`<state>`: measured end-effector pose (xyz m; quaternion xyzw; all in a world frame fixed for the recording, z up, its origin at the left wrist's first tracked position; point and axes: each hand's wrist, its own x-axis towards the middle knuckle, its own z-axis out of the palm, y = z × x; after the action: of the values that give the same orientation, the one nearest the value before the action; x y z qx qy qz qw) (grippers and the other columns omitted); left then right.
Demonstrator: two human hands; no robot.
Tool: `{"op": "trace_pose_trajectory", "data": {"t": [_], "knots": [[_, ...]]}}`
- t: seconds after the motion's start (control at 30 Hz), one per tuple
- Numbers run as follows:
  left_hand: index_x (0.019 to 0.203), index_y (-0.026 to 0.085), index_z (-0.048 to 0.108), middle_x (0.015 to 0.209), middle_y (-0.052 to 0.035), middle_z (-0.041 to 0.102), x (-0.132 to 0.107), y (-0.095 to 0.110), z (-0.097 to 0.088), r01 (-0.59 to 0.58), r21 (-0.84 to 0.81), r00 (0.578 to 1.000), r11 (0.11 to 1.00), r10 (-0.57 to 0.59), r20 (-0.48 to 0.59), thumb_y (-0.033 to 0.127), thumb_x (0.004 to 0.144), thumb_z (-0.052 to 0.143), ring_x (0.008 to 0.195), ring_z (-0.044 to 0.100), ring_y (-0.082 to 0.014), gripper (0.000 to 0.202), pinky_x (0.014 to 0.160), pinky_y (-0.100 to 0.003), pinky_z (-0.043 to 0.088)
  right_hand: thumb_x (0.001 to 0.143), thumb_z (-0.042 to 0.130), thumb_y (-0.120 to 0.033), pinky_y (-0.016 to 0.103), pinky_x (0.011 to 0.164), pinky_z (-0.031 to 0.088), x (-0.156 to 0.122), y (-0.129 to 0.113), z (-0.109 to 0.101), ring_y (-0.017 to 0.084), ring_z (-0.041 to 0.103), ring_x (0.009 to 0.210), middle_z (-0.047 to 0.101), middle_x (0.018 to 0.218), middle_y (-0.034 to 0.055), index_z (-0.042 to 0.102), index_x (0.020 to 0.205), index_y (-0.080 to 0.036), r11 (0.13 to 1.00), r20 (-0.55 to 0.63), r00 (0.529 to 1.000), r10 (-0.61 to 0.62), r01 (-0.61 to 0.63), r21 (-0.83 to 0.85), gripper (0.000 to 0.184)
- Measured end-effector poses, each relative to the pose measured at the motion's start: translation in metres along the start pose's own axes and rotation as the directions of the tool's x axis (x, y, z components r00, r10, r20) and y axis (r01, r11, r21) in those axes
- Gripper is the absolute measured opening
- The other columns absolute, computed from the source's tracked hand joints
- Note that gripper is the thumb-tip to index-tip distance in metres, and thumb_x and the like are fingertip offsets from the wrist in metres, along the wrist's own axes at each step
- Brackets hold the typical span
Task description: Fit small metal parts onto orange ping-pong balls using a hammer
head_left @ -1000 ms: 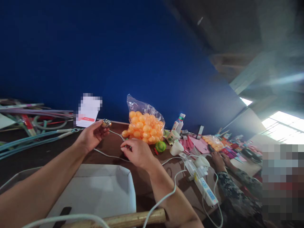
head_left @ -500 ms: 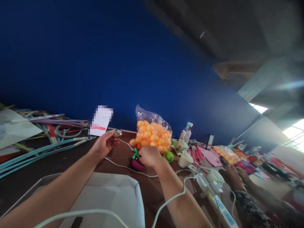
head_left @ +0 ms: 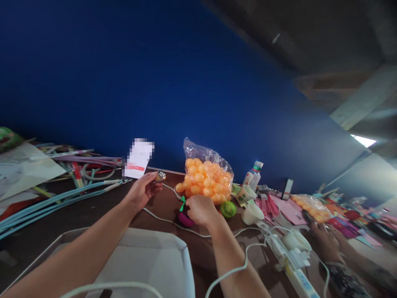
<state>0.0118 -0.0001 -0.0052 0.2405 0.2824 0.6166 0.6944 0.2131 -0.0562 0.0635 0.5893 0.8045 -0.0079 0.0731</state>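
Now the left hand [head_left: 144, 190] holds a shiny dotted ball [head_left: 161, 176] up between its thumb and fingers, a bit above the brown surface [head_left: 203, 256]. The right hand [head_left: 200, 209] is curled up, low down, right by a round purple toy [head_left: 185, 218] with a green top [head_left: 182, 203]. I cannot tell if that hand has the toy in its grip (the back of the hand hides most of the fingers). The purple toy is just in front of the clear bag of orange balls [head_left: 204, 178], and a green striped ball [head_left: 228, 209] sits on the other side of the right hand.

My guess is that this is a picking and handling step, with one thing up in the left hand and the right hand busy at the purple toy. For the right hand, the next move calls for a good hold on the toy and care with the white cord [head_left: 194, 233] that runs close by. The left hand needs a firm pinch, as a smooth ball could slip.
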Motion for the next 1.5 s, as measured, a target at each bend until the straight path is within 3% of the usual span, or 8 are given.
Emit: {"op": "trace_pose_trajectory", "data": {"t": [0.3, 0.53, 0.7, 0.97, 1.3, 1.5], "knots": [[0.083, 0.013, 0.065, 0.080, -0.0056, 0.070, 0.000, -0.001, -0.001, -0.005, 0.022, 1.000, 1.000, 0.005, -0.006, 0.019, 0.082, 0.064, 0.057, 0.064, -0.0105, 0.006, 0.054, -0.021, 0.056, 0.076, 0.053, -0.024, 0.029, 0.060, 0.042, -0.002, 0.005, 0.002, 0.024, 0.066, 0.079, 0.072, 0.082, 0.0069, 0.073, 0.077, -0.023, 0.999, -0.034, 0.999, -0.032, 0.033, 0.018, 0.020], [0.084, 0.012, 0.064, 0.075, -0.0044, 0.068, -0.003, 0.001, 0.003, -0.003, 0.032, 1.000, 0.999, 0.003, -0.021, 0.017, 0.084, 0.062, 0.056, 0.064, -0.0106, 0.005, 0.052, -0.021, 0.055, 0.070, 0.056, -0.019, 0.028, 0.059, 0.041, 0.002, 0.004, 0.003, 0.023, 0.066, 0.080, 0.072, 0.082, 0.0057, 0.073, 0.077, -0.022, 1.000, 0.039, 0.999, -0.014, 0.014, -0.019, 0.019], [0.085, 0.011, 0.063, 0.074, -0.0050, 0.068, -0.002, 0.000, 0.004, -0.014, 0.040, 1.000, 0.999, 0.015, -0.027, 0.015, 0.085, 0.059, 0.054, 0.063, -0.0108, 0.005, 0.051, -0.021, 0.054, 0.074, 0.054, -0.021, 0.028, 0.064, 0.044, 0.001, 0.004, -0.001, 0.023, 0.065, 0.084, 0.072, 0.087, 0.0065, 0.073, 0.084, -0.022, 1.000, 0.076, 0.997, -0.009, 0.011, -0.020, 0.022], [0.085, 0.011, 0.061, 0.073, -0.0047, 0.067, 0.000, -0.002, 0.002, -0.021, 0.039, 1.000, 0.999, 0.022, -0.017, 0.014, 0.085, 0.058, 0.055, 0.064, -0.0116, 0.004, 0.051, -0.022, 0.055, 0.081, 0.051, -0.030, 0.028, 0.063, 0.041, -0.002, 0.009, 0.003, 0.023, 0.065, 0.083, 0.071, 0.087, 0.0064, 0.070, 0.085, -0.021, 0.999, -0.033, 0.998, -0.046, 0.047, 0.028, 0.021], [0.085, 0.011, 0.061, 0.072, -0.0053, 0.067, -0.001, -0.001, 0.002, -0.016, 0.058, 1.000, 0.998, 0.017, -0.016, 0.014, 0.085, 0.058, 0.054, 0.064, -0.0115, 0.005, 0.051, -0.021, 0.055, 0.079, 0.056, -0.024, 0.026, 0.060, 0.035, -0.006, 0.014, 0.004, 0.018, 0.061, 0.074, 0.069, 0.081, 0.0055, 0.066, 0.081, -0.019, 0.983, -0.073, 0.995, -0.064, 0.075, 0.166, 0.012], [0.085, 0.011, 0.063, 0.072, -0.0056, 0.067, 0.001, -0.002, 0.000, -0.010, 0.063, 1.000, 0.998, 0.011, -0.016, 0.015, 0.085, 0.059, 0.054, 0.064, -0.0115, 0.006, 0.051, -0.021, 0.055, 0.080, 0.059, -0.020, 0.026, 0.066, 0.040, -0.006, 0.014, -0.004, 0.016, 0.060, 0.075, 0.069, 0.080, 0.0020, 0.065, 0.077, -0.020, 0.921, -0.251, 0.968, 0.007, 0.092, 0.380, 0.006]]}}
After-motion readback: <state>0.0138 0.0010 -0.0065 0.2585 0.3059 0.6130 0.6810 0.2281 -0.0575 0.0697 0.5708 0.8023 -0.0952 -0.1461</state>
